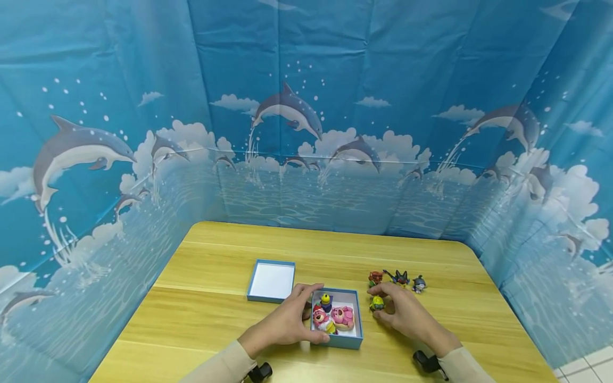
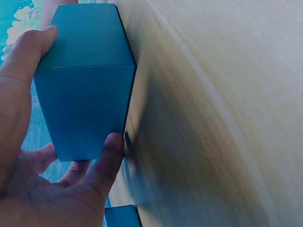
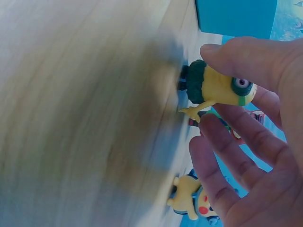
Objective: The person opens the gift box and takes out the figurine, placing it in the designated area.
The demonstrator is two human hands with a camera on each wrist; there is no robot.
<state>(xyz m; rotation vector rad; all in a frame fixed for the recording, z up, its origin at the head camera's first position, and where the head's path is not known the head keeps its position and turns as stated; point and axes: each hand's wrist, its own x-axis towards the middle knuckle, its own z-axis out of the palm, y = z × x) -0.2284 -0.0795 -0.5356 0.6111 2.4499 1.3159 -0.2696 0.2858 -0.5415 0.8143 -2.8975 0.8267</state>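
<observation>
My left hand (image 1: 291, 319) grips the left side of a blue box (image 1: 341, 341), thumb at the near side and fingers toward the far corner. Inside its white interior lie two pink bear figures, one the plump bear (image 1: 342, 317) and one a bear with a red top (image 1: 321, 317), beside a yellow-headed figure in dark purple (image 1: 326, 302). My right hand (image 1: 407, 313) surrounds a yellow minion figure (image 3: 218, 85) with a green skirt, standing on the table. Its thumb and fingers are spread on either side of the minion; firm contact cannot be made out.
A blue-edged lid (image 1: 272, 280), white inside, lies left of and beyond the box. Past my right hand stand a reddish-brown figure (image 1: 375, 278), a dark-eared yellow figure (image 1: 400, 278) and a grey figure (image 1: 419, 284). A dolphin-print curtain (image 1: 306, 191) surrounds the wooden table (image 1: 191, 314).
</observation>
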